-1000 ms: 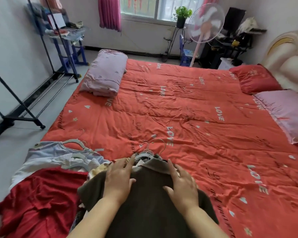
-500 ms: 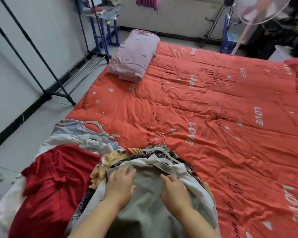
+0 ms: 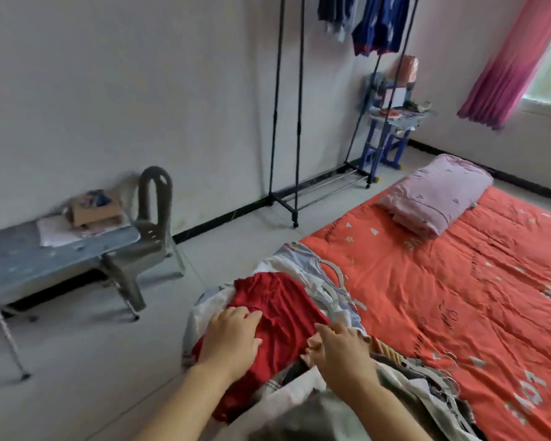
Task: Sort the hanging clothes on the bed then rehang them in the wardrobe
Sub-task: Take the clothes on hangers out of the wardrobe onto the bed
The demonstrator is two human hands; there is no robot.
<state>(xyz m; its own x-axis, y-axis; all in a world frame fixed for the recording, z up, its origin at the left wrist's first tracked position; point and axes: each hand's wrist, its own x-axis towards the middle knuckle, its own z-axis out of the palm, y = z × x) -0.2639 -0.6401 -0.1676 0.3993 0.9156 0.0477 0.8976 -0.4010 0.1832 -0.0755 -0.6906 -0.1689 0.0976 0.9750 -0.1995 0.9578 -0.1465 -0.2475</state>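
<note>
Left hand (image 3: 233,338) and right hand (image 3: 341,348) have shifted onto the red garment (image 3: 277,300) at the bed (image 3: 458,297) corner, flat, gripping nothing; lift it cleanly.

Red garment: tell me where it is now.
Head view, lower centre: the red garment tops the clothes pile at the near-left corner of the orange quilt, the left hand resting on it, the right hand at its right edge.

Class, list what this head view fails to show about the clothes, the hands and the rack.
Head view only:
What lies under the red top: hidden by it.
Grip of the left hand and right hand: fingertips blurred among folds.
Top of the rack and its hanging clothes: cut off by the top edge.
The near pile: cut off by the bottom edge.
</note>
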